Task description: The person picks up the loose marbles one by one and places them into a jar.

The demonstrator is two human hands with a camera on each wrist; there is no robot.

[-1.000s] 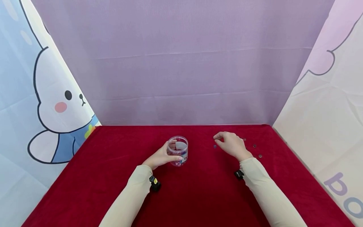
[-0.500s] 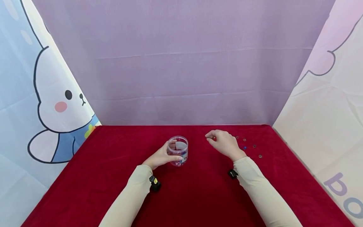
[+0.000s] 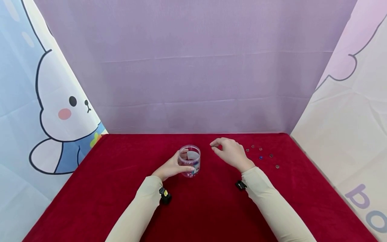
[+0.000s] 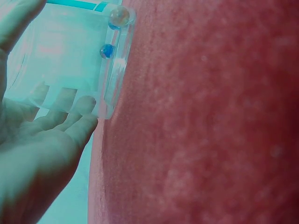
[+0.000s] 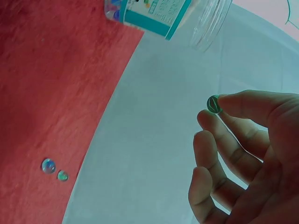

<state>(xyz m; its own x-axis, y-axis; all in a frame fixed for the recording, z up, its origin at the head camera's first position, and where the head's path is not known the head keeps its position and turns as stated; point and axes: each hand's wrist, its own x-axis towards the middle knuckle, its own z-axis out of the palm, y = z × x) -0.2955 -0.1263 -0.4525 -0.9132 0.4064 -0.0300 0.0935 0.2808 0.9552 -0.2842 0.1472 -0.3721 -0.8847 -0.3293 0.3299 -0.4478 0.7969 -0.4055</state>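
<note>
My left hand [image 3: 173, 167] grips a clear plastic jar [image 3: 197, 165] around its side, holding it upright on the red cloth. The jar has no lid on its mouth and bears a printed label. Through its wall in the left wrist view, a blue marble [image 4: 107, 51] and a pale marble [image 4: 119, 16] show near the base. My right hand [image 3: 232, 153] is raised just right of the jar. Between its thumb and index finger it pinches a dark green glass marble [image 5: 214, 104]; the other fingers are loosely bent. In the head view that marble is mostly hidden by the fingertips.
Several loose marbles, among them a blue one [image 3: 261, 157] and a dark one [image 3: 277, 166], lie scattered on the red tablecloth [image 3: 193, 211] right of my right hand. A lilac curtain [image 3: 193, 67] hangs behind the table, with printed cloths on both sides.
My right hand has moved left toward the jar, carrying the pinched marble. Marbles that it covered before now show to its right. The left hand and jar stay in place.
</note>
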